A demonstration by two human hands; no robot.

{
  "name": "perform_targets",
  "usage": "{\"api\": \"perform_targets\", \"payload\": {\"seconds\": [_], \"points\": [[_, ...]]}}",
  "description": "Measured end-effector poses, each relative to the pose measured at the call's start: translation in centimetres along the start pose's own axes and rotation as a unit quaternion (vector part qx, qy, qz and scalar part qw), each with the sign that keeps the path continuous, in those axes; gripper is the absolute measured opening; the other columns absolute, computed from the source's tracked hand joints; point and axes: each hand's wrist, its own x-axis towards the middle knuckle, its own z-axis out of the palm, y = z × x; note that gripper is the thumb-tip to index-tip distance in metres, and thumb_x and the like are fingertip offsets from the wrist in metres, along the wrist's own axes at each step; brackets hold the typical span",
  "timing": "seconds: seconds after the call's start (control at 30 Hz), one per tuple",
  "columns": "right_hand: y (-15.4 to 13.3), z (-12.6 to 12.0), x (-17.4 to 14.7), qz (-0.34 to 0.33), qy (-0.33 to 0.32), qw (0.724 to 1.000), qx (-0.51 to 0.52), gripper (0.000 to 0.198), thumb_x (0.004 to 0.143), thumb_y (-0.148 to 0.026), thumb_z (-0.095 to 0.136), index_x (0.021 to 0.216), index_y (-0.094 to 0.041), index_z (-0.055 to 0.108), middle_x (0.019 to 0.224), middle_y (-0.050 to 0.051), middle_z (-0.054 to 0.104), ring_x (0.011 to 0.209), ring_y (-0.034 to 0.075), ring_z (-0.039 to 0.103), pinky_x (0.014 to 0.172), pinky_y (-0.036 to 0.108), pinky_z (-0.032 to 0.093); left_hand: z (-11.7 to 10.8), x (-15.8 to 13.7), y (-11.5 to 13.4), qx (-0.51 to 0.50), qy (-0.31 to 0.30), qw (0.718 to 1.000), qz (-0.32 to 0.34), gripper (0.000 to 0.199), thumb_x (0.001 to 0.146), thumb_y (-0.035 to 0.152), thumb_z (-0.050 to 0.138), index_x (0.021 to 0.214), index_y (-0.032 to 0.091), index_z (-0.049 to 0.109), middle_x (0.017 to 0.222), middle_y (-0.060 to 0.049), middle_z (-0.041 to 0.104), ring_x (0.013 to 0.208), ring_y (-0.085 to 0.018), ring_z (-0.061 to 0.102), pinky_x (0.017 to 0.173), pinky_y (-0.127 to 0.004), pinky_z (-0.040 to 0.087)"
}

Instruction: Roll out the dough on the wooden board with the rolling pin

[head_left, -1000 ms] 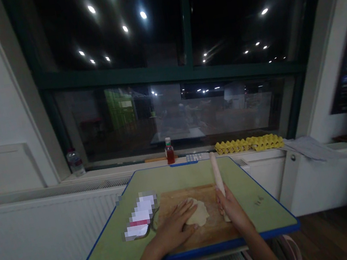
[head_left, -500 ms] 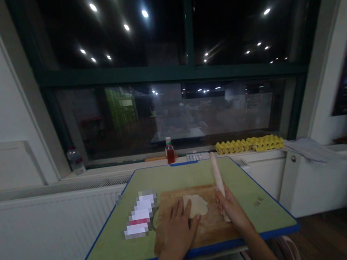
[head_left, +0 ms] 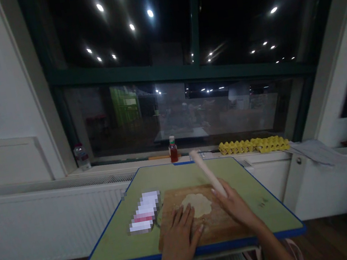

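Note:
A flattened, pale sheet of dough with an uneven edge lies on a wooden cutting board. My left hand rests on the board with its fingers spread, the fingertips at the dough's near left edge. In my right hand, at the board's right side, is a light wooden rolling pin. The fingers wrap round its near end, and the far end tilts up and to the left, over the far edge of the table. The rolling pin is clear of the dough.
The board sits on a small green table with a blue rim. To its left lies a blurred phone-like object. Along the windowsill stand a bottle of red liquid, a clear plastic bottle and a yellow egg carton.
The rolling pin in my right hand has swung from nearly straight ahead to tilted leftward. My left hand has drawn back a little, uncovering more dough. The whole view has shifted slightly.

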Motion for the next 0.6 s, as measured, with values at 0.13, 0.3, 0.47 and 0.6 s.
{"api": "perform_targets", "payload": {"seconds": [0.13, 0.3, 0.47, 0.6], "points": [[-1.0, -0.9, 0.7, -0.127, -0.153, 0.955, -0.220, 0.041, 0.090, -0.034, 0.055, 0.130, -0.030, 0.058, 0.127, 0.005, 0.063, 0.117, 0.025, 0.055, 0.103, 0.040, 0.039, 0.4, -0.8, -0.3, 0.007, 0.013, 1.000, 0.020, 0.057, 0.096, 0.052, 0.039, 0.145, 0.024, 0.042, 0.149, -0.004, 0.044, 0.138, -0.028, 0.040, 0.114, -0.049, 0.034], [1.0, -0.8, 1.0, -0.146, -0.240, 0.891, -0.356, 0.045, 0.091, -0.029, 0.052, 0.137, -0.029, 0.053, 0.135, 0.007, 0.058, 0.124, 0.025, 0.052, 0.106, 0.041, 0.037, -1.2, -1.6, -0.3, -0.006, 0.026, 0.997, 0.073, 0.051, 0.094, 0.050, 0.045, 0.139, 0.026, 0.050, 0.140, -0.005, 0.056, 0.130, -0.027, 0.049, 0.109, -0.046, 0.040], [1.3, -0.8, 0.8, -0.157, -0.254, 0.869, -0.394, 0.049, 0.092, -0.029, 0.052, 0.140, -0.031, 0.049, 0.140, 0.006, 0.054, 0.129, 0.022, 0.047, 0.110, 0.040, 0.033, -4.6, 0.9, 0.1, -0.037, 0.065, 0.996, 0.054, 0.031, 0.095, 0.030, 0.045, 0.121, 0.026, 0.062, 0.122, -0.004, 0.066, 0.112, -0.021, 0.059, 0.099, -0.041, 0.047], [0.4, -1.1, 1.0, -0.159, -0.283, 0.860, -0.393, 0.047, 0.092, -0.030, 0.052, 0.139, -0.031, 0.050, 0.137, 0.006, 0.055, 0.127, 0.022, 0.048, 0.108, 0.039, 0.034, -4.5, 4.1, -1.2, -0.003, 0.088, 0.996, -0.001, 0.037, 0.092, 0.031, 0.048, 0.126, 0.023, 0.058, 0.140, -0.007, 0.054, 0.131, -0.024, 0.046, 0.108, -0.046, 0.039]]}}
